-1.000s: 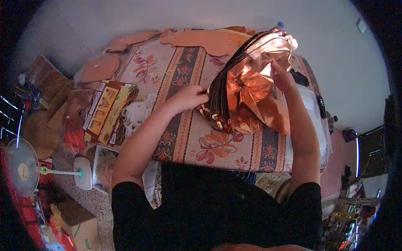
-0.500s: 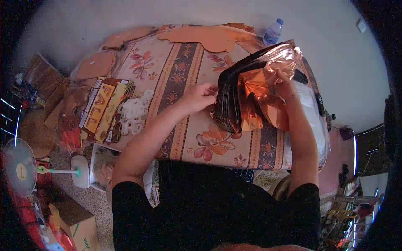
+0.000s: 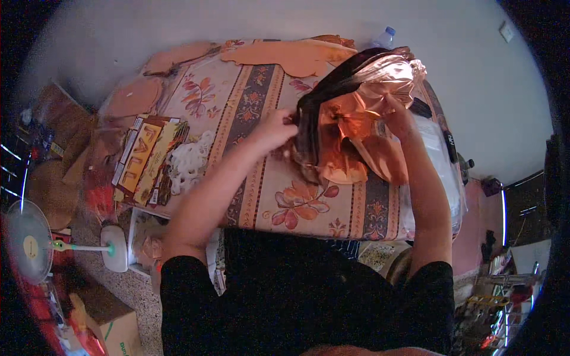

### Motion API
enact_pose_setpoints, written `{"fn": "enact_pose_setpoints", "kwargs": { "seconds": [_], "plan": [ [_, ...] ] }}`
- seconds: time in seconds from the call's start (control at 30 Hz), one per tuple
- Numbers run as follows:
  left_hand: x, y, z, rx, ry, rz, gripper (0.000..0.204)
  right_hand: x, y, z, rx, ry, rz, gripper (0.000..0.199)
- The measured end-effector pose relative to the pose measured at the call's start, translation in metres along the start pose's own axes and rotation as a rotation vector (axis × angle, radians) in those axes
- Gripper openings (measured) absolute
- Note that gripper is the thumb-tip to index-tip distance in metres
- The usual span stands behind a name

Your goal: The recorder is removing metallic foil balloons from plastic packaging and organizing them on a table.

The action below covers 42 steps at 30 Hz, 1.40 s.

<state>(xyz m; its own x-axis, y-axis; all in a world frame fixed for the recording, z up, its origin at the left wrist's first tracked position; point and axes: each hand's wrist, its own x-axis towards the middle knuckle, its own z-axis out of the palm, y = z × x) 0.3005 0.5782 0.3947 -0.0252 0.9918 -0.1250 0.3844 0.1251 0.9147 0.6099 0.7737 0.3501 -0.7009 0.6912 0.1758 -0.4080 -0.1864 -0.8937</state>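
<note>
Above the table hangs a thick bundle of shiny copper-coloured foil sheets [image 3: 350,169], crinkled and bright at its upper right, with dark layered edges on its left. At that left edge my left hand [image 3: 276,130] has its fingers curled in a pinch; the fingertips are partly hidden against the dark layers. My right hand [image 3: 401,120] grips the bundle's right side, its fingers partly behind the foil. Flat orange cut-out shapes [image 3: 279,55] lie along the table's far edge.
A patterned cloth covers the table [image 3: 252,204]. On its left lie a printed package [image 3: 145,160] and a heap of white rings [image 3: 187,163]. Clear plastic packaging [image 3: 436,202] lies right, and a water bottle [image 3: 385,39] stands behind. A fan [image 3: 29,240] stands on the floor.
The bundle has shifted slightly left and its copper face has opened wider toward me. My left hand has moved a little left and up with its edge.
</note>
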Motion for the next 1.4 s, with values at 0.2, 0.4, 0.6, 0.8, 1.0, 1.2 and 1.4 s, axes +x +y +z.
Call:
{"fn": "enact_pose_setpoints", "kwargs": {
  "seconds": [0.2,0.4,0.6,0.8,1.0,1.2,1.4],
  "plan": [
    [0.033,-0.031,-0.069,0.104,-0.159,0.005,0.049,0.022,0.01,0.036,-0.036,0.19,0.035,0.015],
    [0.019,-0.043,-0.039,0.436,0.202,0.387,0.06,0.025,0.014,0.038,0.008,0.283,-0.038,0.012],
    [-0.02,-0.018,-0.01,0.825,0.452,0.704,0.059,0.004,-0.003,0.101,0.101,0.295,-0.032,0.024],
    [-0.016,-0.024,0.009,0.586,0.393,0.635,0.073,0.002,0.001,0.047,0.055,0.088,-0.04,0.029],
    [0.003,-0.035,-0.002,0.096,-0.015,0.335,0.07,-0.007,-0.006,0.034,0.255,-0.078,0.028,0.029],
    [0.002,-0.048,-0.003,-0.193,-0.238,0.315,0.071,-0.018,0.002,0.048,0.232,0.154,0.066,0.03],
    [-0.013,-0.041,-0.004,-0.033,-0.273,0.298,0.07,-0.013,0.018,0.004,0.214,0.114,-0.043,0.04]
  ]
}}
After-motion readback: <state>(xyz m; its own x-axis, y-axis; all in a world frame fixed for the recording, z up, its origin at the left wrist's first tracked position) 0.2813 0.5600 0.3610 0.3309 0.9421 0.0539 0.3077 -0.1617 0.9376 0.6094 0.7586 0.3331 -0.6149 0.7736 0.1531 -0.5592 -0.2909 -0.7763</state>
